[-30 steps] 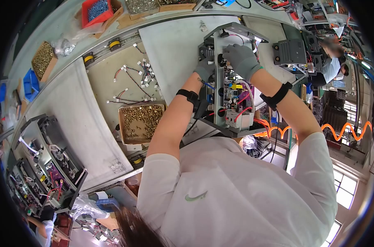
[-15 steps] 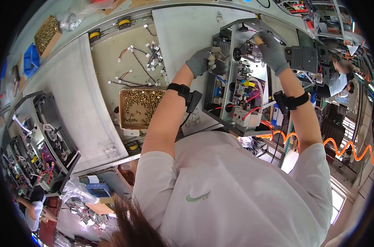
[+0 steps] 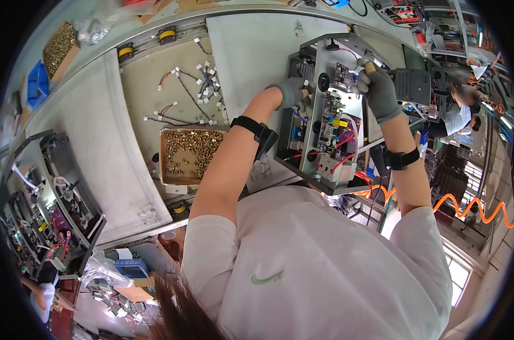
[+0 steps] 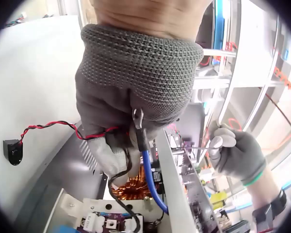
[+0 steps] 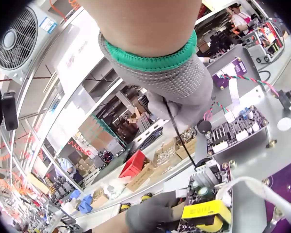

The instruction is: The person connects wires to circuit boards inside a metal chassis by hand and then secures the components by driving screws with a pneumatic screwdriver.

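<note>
My left hand (image 3: 293,93), in a grey glove with bare fingertips, is at the left compartment of an open metal chassis (image 3: 308,127). Its curled fingers hold a twisted red-and-black wire (image 4: 63,123) that ends in a black plug (image 4: 12,151). A blue cable (image 4: 149,177) with a metal fork terminal passes in front of that hand, above a copper coil (image 4: 136,188). Across the dividing panel (image 4: 170,170), my right hand (image 3: 377,93) pinches a thin dark wire-like strand (image 5: 178,130). The strand runs taut toward the panel beside a circuit board (image 5: 237,130).
A cardboard box of brass screws (image 3: 192,153) and several loose wire harnesses (image 3: 189,93) lie left of the chassis. Other open chassis stand at the left (image 3: 53,209) and right (image 3: 412,85). An orange coiled hose (image 3: 466,207) hangs at the right.
My right hand went from the dividing panel out to the right, over the far side of the chassis. The left hand drew back briefly, then came close to the panel again.
</note>
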A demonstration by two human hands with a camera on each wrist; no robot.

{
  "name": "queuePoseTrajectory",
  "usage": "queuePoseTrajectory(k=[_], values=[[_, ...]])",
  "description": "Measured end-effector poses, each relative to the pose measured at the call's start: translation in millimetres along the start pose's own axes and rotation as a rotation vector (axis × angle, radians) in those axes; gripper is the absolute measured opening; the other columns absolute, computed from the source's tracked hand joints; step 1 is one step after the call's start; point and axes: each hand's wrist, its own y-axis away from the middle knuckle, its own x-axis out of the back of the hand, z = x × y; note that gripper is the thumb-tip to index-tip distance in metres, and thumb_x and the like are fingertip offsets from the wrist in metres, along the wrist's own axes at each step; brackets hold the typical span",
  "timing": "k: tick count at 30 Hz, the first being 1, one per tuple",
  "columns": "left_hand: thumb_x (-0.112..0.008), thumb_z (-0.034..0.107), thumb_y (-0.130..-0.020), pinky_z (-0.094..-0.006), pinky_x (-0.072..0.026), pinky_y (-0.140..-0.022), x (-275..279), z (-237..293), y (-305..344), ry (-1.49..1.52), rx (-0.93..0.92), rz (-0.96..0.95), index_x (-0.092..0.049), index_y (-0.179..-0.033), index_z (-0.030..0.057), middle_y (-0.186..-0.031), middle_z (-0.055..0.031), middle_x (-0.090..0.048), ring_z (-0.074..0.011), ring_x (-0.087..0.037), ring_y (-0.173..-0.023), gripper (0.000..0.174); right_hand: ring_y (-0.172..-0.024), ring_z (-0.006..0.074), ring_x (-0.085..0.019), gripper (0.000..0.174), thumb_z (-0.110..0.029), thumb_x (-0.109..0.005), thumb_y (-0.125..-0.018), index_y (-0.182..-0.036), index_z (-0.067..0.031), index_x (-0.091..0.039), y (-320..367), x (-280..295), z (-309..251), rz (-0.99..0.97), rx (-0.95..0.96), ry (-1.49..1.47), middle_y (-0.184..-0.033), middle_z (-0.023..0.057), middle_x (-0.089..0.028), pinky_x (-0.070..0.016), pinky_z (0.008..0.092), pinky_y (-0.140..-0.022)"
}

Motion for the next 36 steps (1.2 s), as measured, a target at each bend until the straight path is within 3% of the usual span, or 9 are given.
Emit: queuePoseTrajectory(k=[5,12,15,17,21,24,27,33,36], values=[[-0.049,0.017,-0.084,-0.0382,-0.0474,-0.080,-19.3,-19.3,-31.5,-0.236,-0.126,0.259,-0.055,-0.111,0.0047,-0.095,-0.0188,-0.065,-0.0340,-0.062,-0.085,0.030,-0.047,0.0076,-0.041,0.023,-0.015,-0.045,-0.091,-0.106,-0.0016,-0.055,-6.0,3.8,10.6,0.052,-0.149,0.406,-0.063,-0.0024,-0.043,-0.0472,0.0247,-0.050],[-0.052,0.016,-0.083,-0.0403,-0.0478,-0.079,-25.2,1.9,-11.5,-0.196,0.019,0.352,-0.054,-0.113,0.0078,-0.102,-0.0182,-0.062,-0.0355,-0.060,-0.092,0.032,-0.055,0.0092,-0.049,0.033,-0.007,-0.043,-0.081,-0.111,0.0002,-0.056,-14.1,12.7,29.6,0.080,-0.111,0.603,-0.067,0.0014,-0.050,-0.0493,0.0242,-0.052],[-0.052,0.013,-0.083,-0.0396,-0.0486,-0.076,-35.4,-1.5,-12.8,0.070,0.105,0.460,-0.053,-0.114,0.0094,-0.102,-0.0182,-0.062,-0.0353,-0.060,-0.093,0.031,-0.055,0.0091,-0.050,0.034,-0.007,-0.044,-0.079,-0.111,0.0005,-0.056,-13.9,15.8,31.2,0.056,-0.099,0.561,-0.070,0.0022,-0.051,-0.0481,0.0239,-0.052],[-0.053,0.011,-0.084,-0.0381,-0.0490,-0.075,-35.2,-4.5,-9.5,0.174,-0.096,0.497,-0.051,-0.117,0.0081,-0.101,-0.0177,-0.063,-0.0321,-0.061,-0.089,0.033,-0.056,0.0091,-0.050,0.035,-0.007,-0.044,-0.078,-0.110,0.0006,-0.057,-11.8,11.6,31.4,0.069,-0.085,0.570,-0.071,0.0028,-0.052,-0.0476,0.0236,-0.052],[-0.047,0.002,-0.085,-0.0338,-0.0491,-0.071,-33.5,-11.8,-13.2,0.353,0.006,0.237,-0.049,-0.122,0.0097,-0.096,-0.0157,-0.064,-0.0249,-0.063,-0.081,0.037,-0.057,0.0094,-0.051,0.034,-0.009,-0.045,-0.077,-0.107,0.0009,-0.058,-7.8,0.0,29.3,0.100,-0.015,0.711,-0.075,0.0043,-0.054,-0.0465,0.0227,-0.052],[-0.044,0.011,-0.088,-0.0303,-0.0495,-0.066,-34.9,-17.5,-19.5,0.153,-0.125,0.269,-0.048,-0.123,0.0061,-0.097,-0.0132,-0.061,-0.0190,-0.060,-0.077,0.035,-0.059,0.0101,-0.052,0.034,-0.010,-0.044,-0.078,-0.107,-0.0003,-0.059,-8.0,0.9,31.7,0.108,-0.003,0.740,-0.077,0.0050,-0.056,-0.0472,0.0230,-0.053],[-0.042,0.012,-0.089,-0.0310,-0.0491,-0.060,-29.5,-18.8,-28.0,0.282,-0.045,0.214,-0.047,-0.121,0.0062,-0.090,-0.0123,-0.060,-0.0182,-0.058,-0.069,0.033,-0.057,0.0092,-0.051,0.031,-0.010,-0.045,-0.081,-0.107,-0.0006,-0.058,-7.2,-2.8,33.2,0.115,0.048,0.785,-0.075,0.0037,-0.054,-0.0460,0.0226,-0.051],[-0.044,0.008,-0.086,-0.0314,-0.0473,-0.056,-43.4,-24.8,-37.4,0.159,0.042,0.563,-0.047,-0.114,0.0043,-0.081,-0.0108,-0.059,-0.0172,-0.056,-0.061,0.028,-0.057,0.0090,-0.052,0.028,-0.011,-0.046,-0.084,-0.107,-0.0009,-0.059,-6.8,-1.7,33.3,0.111,0.079,0.843,-0.073,0.0043,-0.055,-0.0467,0.0229,-0.051],[-0.046,0.003,-0.082,-0.0293,-0.0469,-0.058,-41.9,-23.4,-32.2,0.411,-0.111,0.402,-0.052,-0.111,0.0031,-0.081,-0.0112,-0.060,-0.0146,-0.056,-0.064,0.029,-0.058,0.0088,-0.054,0.026,-0.014,-0.048,-0.086,-0.105,-0.0022,-0.061,-7.8,1.4,33.0,0.109,0.081,0.836,-0.072,0.0052,-0.056,-0.0481,0.0230,-0.052]])
